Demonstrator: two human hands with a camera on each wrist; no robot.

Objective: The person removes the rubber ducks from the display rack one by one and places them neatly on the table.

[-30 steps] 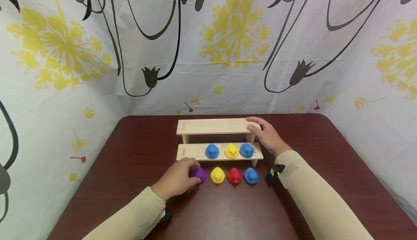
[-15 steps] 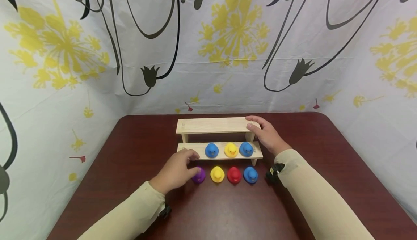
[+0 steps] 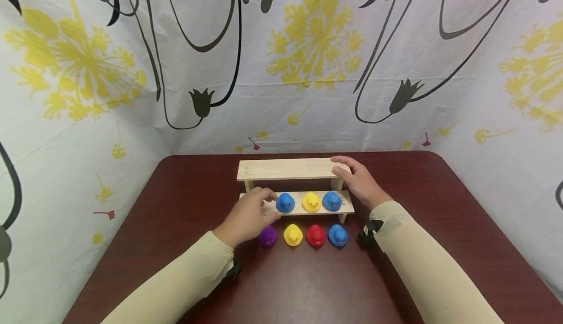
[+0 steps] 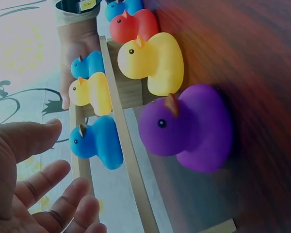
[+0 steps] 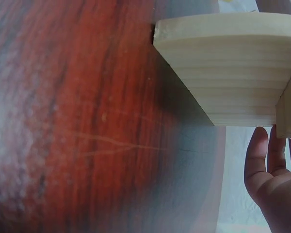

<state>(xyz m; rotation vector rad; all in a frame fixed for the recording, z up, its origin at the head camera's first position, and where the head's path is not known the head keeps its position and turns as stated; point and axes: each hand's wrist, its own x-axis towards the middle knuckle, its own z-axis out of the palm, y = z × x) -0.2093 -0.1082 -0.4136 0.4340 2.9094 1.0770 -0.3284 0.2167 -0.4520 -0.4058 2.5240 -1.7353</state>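
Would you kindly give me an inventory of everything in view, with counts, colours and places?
Shelf blue ducks: 2, blue, lower shelf
Shelf yellow duck: 1, yellow, between those two
Purple duck: 1, purple, table row, left end
Table yellow duck: 1, yellow, table row, second
Red duck: 1, red, table row, third
Table blue duck: 1, blue, table row, right end
Upper shelf: 1, pale wood, behind lower
Lower shelf: 1, pale wood, behind table row
Table: 1, reddish-brown, underneath
Patterned cloth: white, yellow, grey, around table
Wrist devices: 2, black, at cuffs
Sleeves: 2, beige, forearms
Left hand: 1, beside left shelf duck
Right hand: 1, upper shelf's right end
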